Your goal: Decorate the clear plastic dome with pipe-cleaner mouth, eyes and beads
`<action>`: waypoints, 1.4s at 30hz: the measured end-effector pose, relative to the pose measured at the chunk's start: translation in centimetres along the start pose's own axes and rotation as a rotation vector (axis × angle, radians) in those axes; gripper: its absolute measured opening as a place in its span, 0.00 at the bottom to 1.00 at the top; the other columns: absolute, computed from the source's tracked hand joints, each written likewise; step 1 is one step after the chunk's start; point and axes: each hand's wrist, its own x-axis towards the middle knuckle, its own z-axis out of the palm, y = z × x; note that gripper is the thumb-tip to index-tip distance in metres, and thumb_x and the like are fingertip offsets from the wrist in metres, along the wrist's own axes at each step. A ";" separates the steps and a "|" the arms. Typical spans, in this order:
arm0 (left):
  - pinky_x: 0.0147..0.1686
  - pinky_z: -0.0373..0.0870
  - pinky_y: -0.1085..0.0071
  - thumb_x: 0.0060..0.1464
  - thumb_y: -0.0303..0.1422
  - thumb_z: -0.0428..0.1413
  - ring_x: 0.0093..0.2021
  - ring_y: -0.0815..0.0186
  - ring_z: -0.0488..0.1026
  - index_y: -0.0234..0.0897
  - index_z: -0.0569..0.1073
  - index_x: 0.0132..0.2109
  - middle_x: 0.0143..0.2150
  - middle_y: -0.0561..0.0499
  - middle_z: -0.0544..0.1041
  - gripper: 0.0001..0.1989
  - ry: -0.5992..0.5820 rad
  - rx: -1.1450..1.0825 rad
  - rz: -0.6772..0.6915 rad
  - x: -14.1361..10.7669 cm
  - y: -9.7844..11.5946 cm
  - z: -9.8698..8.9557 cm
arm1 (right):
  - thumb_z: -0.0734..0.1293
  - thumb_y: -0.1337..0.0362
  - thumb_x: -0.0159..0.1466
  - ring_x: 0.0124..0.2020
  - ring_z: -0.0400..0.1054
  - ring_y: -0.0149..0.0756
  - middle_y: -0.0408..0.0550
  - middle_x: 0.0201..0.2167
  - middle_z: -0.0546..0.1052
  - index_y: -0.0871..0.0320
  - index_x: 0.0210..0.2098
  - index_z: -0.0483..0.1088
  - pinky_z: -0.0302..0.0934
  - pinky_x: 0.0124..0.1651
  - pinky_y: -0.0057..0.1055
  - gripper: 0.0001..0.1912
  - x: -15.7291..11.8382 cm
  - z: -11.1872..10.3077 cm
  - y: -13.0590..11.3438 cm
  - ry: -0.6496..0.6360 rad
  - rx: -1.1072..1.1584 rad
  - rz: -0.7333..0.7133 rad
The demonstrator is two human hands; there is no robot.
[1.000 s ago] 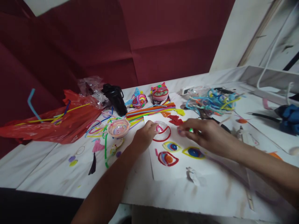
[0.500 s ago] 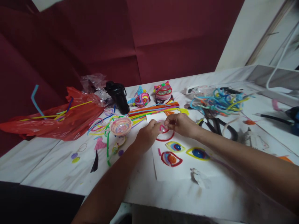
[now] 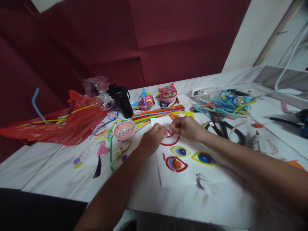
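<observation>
My left hand (image 3: 152, 138) and my right hand (image 3: 186, 127) meet over a white paper sheet (image 3: 154, 160), both with closed fingertips. Between them they pinch a small red pipe cleaner (image 3: 166, 132), bent into a curve; the fingers partly cover it. Just below, a larger curved red pipe cleaner (image 3: 175, 141) rests on the paper. Nearer to me lie three eye shapes made of pipe cleaner: a small yellow-rimmed eye (image 3: 180, 150), a red-rimmed eye (image 3: 176, 164) with an orange centre, and a yellow-rimmed blue eye (image 3: 204, 158).
Behind the hands are a bundle of pipe cleaners (image 3: 156, 115), a black bottle (image 3: 121, 100) and two colourful fuzzy figures (image 3: 168, 93). A pink bowl (image 3: 124, 130) and red plastic bag (image 3: 60, 123) are left. Scissors (image 3: 222, 127), tangled pipe cleaners (image 3: 228, 104) and a glue gun (image 3: 261, 143) are right.
</observation>
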 end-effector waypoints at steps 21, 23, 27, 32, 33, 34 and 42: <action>0.39 0.71 0.72 0.63 0.31 0.48 0.41 0.67 0.71 0.41 0.70 0.54 0.46 0.49 0.69 0.14 0.005 -0.019 0.003 0.1 -0.1 0.0 | 0.66 0.74 0.52 0.23 0.67 0.29 0.41 0.21 0.76 0.60 0.27 0.76 0.57 0.29 0.24 0.07 0.0 -0.1 -0.4 -0.016 -0.030 0.037; 0.39 0.71 0.72 0.62 0.31 0.48 0.41 0.67 0.71 0.41 0.70 0.54 0.46 0.48 0.69 0.14 0.003 -0.016 0.007 0.1 -0.1 0.0 | 0.67 0.74 0.52 0.23 0.68 0.29 0.41 0.21 0.77 0.59 0.27 0.76 0.58 0.29 0.24 0.07 0.1 -0.1 -0.5 -0.022 -0.028 0.039; 0.39 0.71 0.72 0.63 0.32 0.48 0.40 0.67 0.71 0.40 0.71 0.54 0.46 0.48 0.69 0.14 0.008 -0.019 0.009 0.2 -0.1 0.0 | 0.67 0.74 0.52 0.24 0.69 0.30 0.42 0.22 0.77 0.59 0.26 0.76 0.58 0.29 0.25 0.07 0.2 0.0 -0.4 -0.024 -0.029 0.046; 0.38 0.71 0.72 0.63 0.32 0.48 0.40 0.67 0.71 0.40 0.70 0.54 0.45 0.48 0.70 0.15 0.035 -0.018 0.031 0.1 -0.3 0.2 | 0.67 0.73 0.52 0.23 0.67 0.30 0.42 0.21 0.76 0.59 0.25 0.76 0.58 0.28 0.25 0.06 0.2 0.0 -0.5 -0.017 -0.041 0.044; 0.39 0.71 0.72 0.63 0.32 0.48 0.40 0.67 0.71 0.40 0.70 0.55 0.45 0.48 0.70 0.15 0.038 -0.018 0.031 0.1 -0.3 0.2 | 0.67 0.73 0.52 0.22 0.67 0.30 0.42 0.20 0.76 0.59 0.25 0.76 0.57 0.28 0.25 0.06 0.2 0.0 -0.5 -0.018 -0.043 0.042; 0.39 0.72 0.72 0.63 0.32 0.48 0.40 0.67 0.71 0.40 0.71 0.55 0.46 0.48 0.70 0.15 0.039 -0.018 0.029 0.1 -0.3 0.2 | 0.67 0.73 0.52 0.22 0.67 0.30 0.41 0.20 0.75 0.59 0.25 0.76 0.57 0.28 0.25 0.06 0.2 0.0 -0.6 -0.020 -0.046 0.040; 0.41 0.72 0.72 0.63 0.32 0.49 0.42 0.66 0.72 0.40 0.70 0.55 0.47 0.48 0.70 0.15 0.009 -0.019 0.004 0.2 -0.2 0.1 | 0.67 0.73 0.51 0.23 0.67 0.30 0.41 0.21 0.76 0.58 0.24 0.76 0.56 0.29 0.24 0.06 0.2 0.0 -0.6 -0.029 -0.078 0.047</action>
